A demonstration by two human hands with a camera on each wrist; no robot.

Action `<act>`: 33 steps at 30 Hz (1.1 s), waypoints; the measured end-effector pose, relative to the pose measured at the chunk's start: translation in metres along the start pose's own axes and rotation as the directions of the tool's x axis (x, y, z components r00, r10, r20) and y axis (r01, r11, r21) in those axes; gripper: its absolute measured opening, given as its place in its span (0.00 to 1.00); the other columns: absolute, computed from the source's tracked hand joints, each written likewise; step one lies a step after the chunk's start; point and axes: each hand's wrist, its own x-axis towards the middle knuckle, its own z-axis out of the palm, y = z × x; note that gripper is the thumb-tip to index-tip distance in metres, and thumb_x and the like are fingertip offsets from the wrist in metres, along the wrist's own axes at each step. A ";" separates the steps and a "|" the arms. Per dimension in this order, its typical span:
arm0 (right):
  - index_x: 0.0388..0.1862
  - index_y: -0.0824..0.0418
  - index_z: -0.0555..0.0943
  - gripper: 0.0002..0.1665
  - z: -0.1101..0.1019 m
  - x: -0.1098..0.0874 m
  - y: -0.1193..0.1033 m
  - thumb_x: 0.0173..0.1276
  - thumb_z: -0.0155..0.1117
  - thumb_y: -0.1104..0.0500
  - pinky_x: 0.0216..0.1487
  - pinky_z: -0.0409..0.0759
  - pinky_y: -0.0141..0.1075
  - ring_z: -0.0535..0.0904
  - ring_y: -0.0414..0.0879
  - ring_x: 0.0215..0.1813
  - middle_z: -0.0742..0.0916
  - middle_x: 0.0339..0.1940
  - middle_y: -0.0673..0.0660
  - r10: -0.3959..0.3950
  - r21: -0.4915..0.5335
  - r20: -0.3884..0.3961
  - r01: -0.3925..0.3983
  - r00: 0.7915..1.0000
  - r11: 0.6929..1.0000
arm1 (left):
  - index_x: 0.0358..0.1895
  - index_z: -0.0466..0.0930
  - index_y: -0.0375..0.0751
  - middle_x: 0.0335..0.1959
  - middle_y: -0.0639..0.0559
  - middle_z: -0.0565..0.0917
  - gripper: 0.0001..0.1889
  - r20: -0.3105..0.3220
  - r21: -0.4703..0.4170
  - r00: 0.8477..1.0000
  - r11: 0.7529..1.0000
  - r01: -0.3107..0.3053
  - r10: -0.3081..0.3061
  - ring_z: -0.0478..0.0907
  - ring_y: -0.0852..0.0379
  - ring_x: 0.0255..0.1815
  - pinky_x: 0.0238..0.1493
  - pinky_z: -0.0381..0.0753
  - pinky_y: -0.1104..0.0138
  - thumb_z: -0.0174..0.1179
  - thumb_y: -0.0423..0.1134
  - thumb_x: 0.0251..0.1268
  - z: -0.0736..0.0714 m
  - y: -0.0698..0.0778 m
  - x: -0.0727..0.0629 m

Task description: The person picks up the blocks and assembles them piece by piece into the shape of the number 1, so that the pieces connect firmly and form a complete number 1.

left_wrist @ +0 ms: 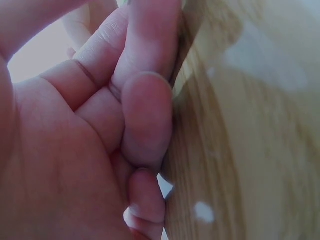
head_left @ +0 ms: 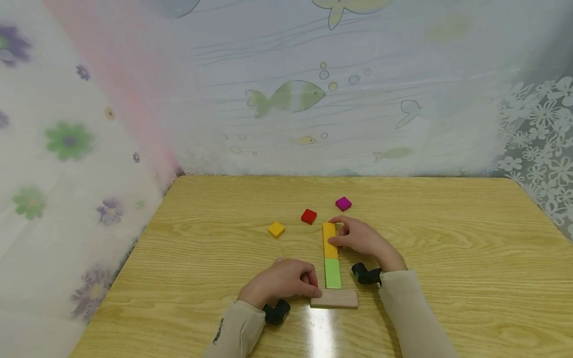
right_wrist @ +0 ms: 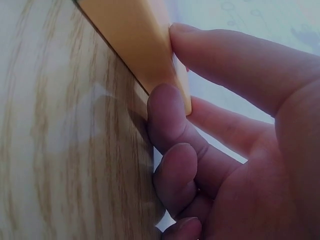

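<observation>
A line of flat blocks lies on the table in the head view. At its far end is an orange block [head_left: 329, 248], which my right hand [head_left: 360, 237] holds with the thumb on its top edge area and a finger at its far end. The right wrist view shows this orange block [right_wrist: 135, 42] between thumb and fingers. A light green block [head_left: 333, 273] sits end to end with it. Crosswise at the near end lies a plain wooden block [head_left: 337, 299]. My left hand [head_left: 286, 281], fingers bent, pinches its left end; the left wrist view hides that block.
Beyond the line lie three small square blocks: a yellow one [head_left: 276, 229], a red one [head_left: 309, 216] and a magenta one [head_left: 343, 204]. Black wrist cameras [head_left: 276, 312] stick out under both sleeves. Printed curtains [head_left: 286, 144] hang along the table's back and left edges.
</observation>
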 end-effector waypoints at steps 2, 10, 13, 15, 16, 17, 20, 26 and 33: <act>0.59 0.57 0.68 0.30 0.000 0.000 0.000 0.58 0.62 0.51 0.29 0.66 0.36 0.69 0.45 0.25 0.77 0.24 0.53 -0.003 -0.002 0.000 0.003 1.000 1.000 | 0.26 0.76 0.59 0.19 0.65 0.77 0.08 0.000 0.004 1.000 1.000 -0.003 0.003 0.71 0.67 0.22 0.47 0.55 0.58 0.60 0.55 0.52 0.000 0.000 0.000; 0.59 0.57 0.68 0.31 0.000 0.001 0.002 0.58 0.63 0.49 0.28 0.65 0.36 0.68 0.45 0.25 0.76 0.24 0.53 -0.001 -0.009 0.002 0.001 1.000 1.000 | 0.26 0.76 0.59 0.18 0.66 0.77 0.07 0.004 0.013 1.000 1.000 -0.006 0.006 0.71 0.67 0.22 0.46 0.55 0.59 0.60 0.54 0.53 0.000 0.000 0.000; 0.59 0.57 0.68 0.32 0.000 0.001 0.003 0.58 0.63 0.49 0.28 0.65 0.36 0.68 0.45 0.25 0.76 0.25 0.53 0.000 -0.014 0.005 0.000 1.000 1.000 | 0.26 0.76 0.59 0.18 0.66 0.77 0.07 0.005 0.015 1.000 1.000 -0.005 0.005 0.71 0.68 0.22 0.45 0.55 0.59 0.60 0.54 0.52 0.000 0.000 0.000; 0.59 0.58 0.68 0.32 0.000 0.001 0.004 0.58 0.63 0.49 0.29 0.65 0.36 0.68 0.45 0.25 0.77 0.25 0.53 0.000 -0.014 0.008 0.000 1.000 1.000 | 0.26 0.76 0.59 0.18 0.66 0.77 0.08 0.004 0.016 1.000 1.000 -0.004 0.004 0.71 0.68 0.22 0.45 0.55 0.59 0.60 0.54 0.52 0.000 0.000 -0.001; 0.59 0.58 0.68 0.32 0.000 0.001 0.003 0.58 0.63 0.49 0.29 0.66 0.36 0.69 0.45 0.26 0.77 0.25 0.53 0.000 -0.014 0.011 0.000 1.000 1.000 | 0.26 0.76 0.59 0.18 0.66 0.77 0.08 0.004 0.016 1.000 1.000 -0.005 0.005 0.71 0.68 0.22 0.45 0.55 0.59 0.60 0.54 0.52 0.000 0.000 -0.001; 0.59 0.58 0.68 0.32 0.000 0.001 0.003 0.58 0.63 0.49 0.29 0.66 0.36 0.69 0.45 0.26 0.77 0.25 0.53 0.000 -0.013 0.012 0.000 1.000 1.000 | 0.25 0.76 0.59 0.18 0.66 0.77 0.08 0.005 0.017 1.000 1.000 -0.005 0.005 0.71 0.68 0.22 0.45 0.55 0.59 0.60 0.55 0.52 0.000 -0.001 0.000; 0.58 0.57 0.68 0.31 0.000 0.001 0.002 0.58 0.63 0.49 0.30 0.66 0.36 0.69 0.45 0.26 0.77 0.26 0.53 0.004 -0.015 0.015 -0.003 1.000 1.000 | 0.25 0.76 0.60 0.18 0.66 0.77 0.07 0.007 0.012 1.000 1.000 -0.006 0.006 0.70 0.67 0.22 0.44 0.56 0.60 0.60 0.55 0.52 0.000 -0.001 0.000; 0.58 0.57 0.68 0.31 -0.001 0.000 -0.001 0.58 0.63 0.49 0.29 0.65 0.36 0.68 0.45 0.26 0.77 0.26 0.53 0.011 -0.020 0.014 -0.011 1.000 1.000 | 0.24 0.77 0.61 0.18 0.66 0.77 0.07 0.010 -0.005 1.000 1.000 -0.007 0.007 0.70 0.66 0.22 0.45 0.56 0.60 0.60 0.55 0.52 0.001 -0.002 -0.001; 0.58 0.55 0.69 0.30 0.000 0.000 0.002 0.58 0.62 0.47 0.29 0.66 0.36 0.69 0.45 0.26 0.78 0.26 0.53 0.011 -0.018 0.003 -0.011 1.000 1.000 | 0.24 0.76 0.60 0.18 0.65 0.77 0.07 0.019 -0.008 1.000 1.000 -0.001 0.001 0.70 0.66 0.22 0.45 0.56 0.60 0.60 0.54 0.52 0.000 -0.001 -0.002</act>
